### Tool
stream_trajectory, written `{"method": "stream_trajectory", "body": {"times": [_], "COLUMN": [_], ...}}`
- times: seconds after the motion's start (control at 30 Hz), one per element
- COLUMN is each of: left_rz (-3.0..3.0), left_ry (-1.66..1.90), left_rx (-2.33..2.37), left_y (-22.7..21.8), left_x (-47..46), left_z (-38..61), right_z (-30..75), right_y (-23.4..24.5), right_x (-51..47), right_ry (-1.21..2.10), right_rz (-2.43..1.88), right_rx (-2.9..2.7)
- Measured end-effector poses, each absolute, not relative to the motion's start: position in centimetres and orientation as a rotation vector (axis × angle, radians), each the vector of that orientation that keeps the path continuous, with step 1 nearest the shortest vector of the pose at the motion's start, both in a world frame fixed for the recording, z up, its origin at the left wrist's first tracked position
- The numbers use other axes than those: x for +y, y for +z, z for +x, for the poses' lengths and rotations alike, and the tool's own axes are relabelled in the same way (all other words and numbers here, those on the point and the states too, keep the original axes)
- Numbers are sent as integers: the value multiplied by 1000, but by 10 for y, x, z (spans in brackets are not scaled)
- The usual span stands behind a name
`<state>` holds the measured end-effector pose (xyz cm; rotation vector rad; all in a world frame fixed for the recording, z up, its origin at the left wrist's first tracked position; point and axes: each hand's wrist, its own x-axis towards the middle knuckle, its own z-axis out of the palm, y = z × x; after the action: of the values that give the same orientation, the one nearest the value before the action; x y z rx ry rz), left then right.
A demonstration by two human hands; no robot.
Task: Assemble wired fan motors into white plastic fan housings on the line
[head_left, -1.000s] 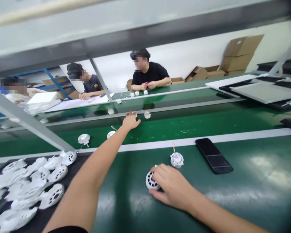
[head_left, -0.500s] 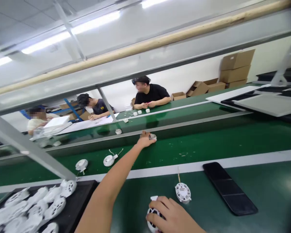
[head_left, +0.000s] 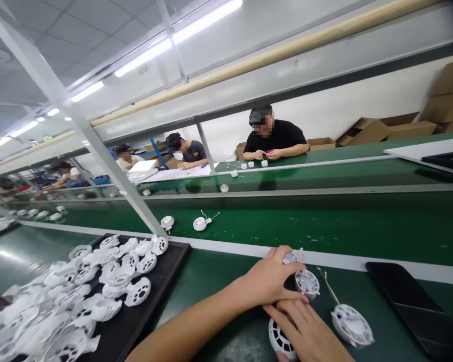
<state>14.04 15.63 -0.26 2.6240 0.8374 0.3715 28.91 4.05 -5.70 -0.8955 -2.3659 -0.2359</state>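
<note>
My left hand (head_left: 272,277) is curled round a small round white part (head_left: 306,281) with a short wire, holding it just above the green bench near the white stripe. My right hand (head_left: 305,329) lies below it, fingers laid over a white slotted round cover (head_left: 281,342) on the bench. Another round white part with a wire (head_left: 352,326) sits to the right of both hands.
A black tray (head_left: 173,261) piled with several white slotted covers is on the left. A black phone (head_left: 411,301) lies at the right. Two white parts (head_left: 200,224) sit on the green belt. A metal frame post (head_left: 109,166) slants across. People work across the belt.
My left hand drew back from the far edge of the belt, bringing a white part down beside my right hand. The view swung left and lower.
</note>
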Motion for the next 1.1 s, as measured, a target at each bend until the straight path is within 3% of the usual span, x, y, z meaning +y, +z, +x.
{"method": "stream_trajectory", "body": {"times": [0.3,0.47,0.6,0.8,1.1], "left_rz": [2504,2398,2393,2082,2114], "left_ry": [534,531,591,884,722], "left_rx": [1087,945,966,1592,1308], "left_y": [5,13,6,-26,-21], "left_x": [120,67,27,-16,-11], "left_z": [65,48,36,43,46], "right_z": [325,334,326,288,262], "right_y": [-63,-44,-27,-11,-15], "right_x": [41,49,41,23,20], "right_ry": [41,190,182,533,699], "right_rz": [-1198,-1382,-1245,-956,-963], "right_rx": [-2273,-2294,-2323,-2320,-2305]}}
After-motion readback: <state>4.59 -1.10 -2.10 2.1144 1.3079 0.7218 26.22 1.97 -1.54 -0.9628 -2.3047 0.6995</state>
